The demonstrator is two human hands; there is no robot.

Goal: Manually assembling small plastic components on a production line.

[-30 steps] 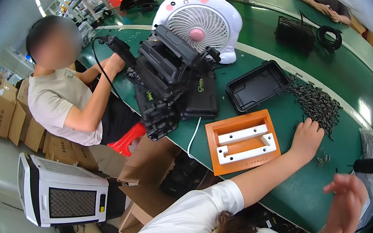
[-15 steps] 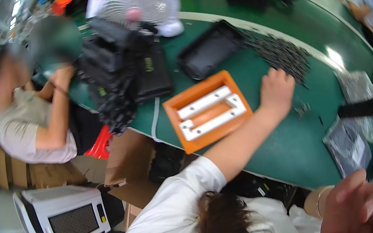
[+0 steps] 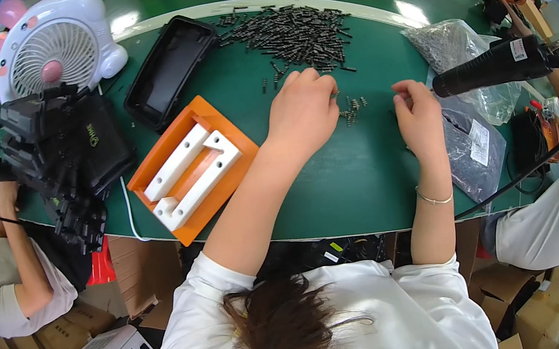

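Note:
My left hand (image 3: 303, 113) is over the green table with its fingers curled together. Its fingertips come down between a heap of thin dark metal pins (image 3: 298, 36) and a small cluster of short silvery pieces (image 3: 354, 108); anything pinched in them is hidden. To the right of that cluster, my right hand (image 3: 420, 117) has its fingers loosely bent, with a gap between thumb and forefinger and nothing clearly held. Left of my left forearm lies an orange fixture (image 3: 188, 233) with white blocks (image 3: 180, 162) set in it.
A black tray (image 3: 167, 76) and a white fan (image 3: 51, 46) stand at the far left, near stacked black casings (image 3: 66, 148). On the right, a black corded cylindrical tool (image 3: 488, 69) extends over plastic bags (image 3: 470, 146). Other people sit at both sides.
The view has swung to the right. My right hand has come from the lower right to over the table. My left hand has shifted from the heap's edge toward the silvery pieces.

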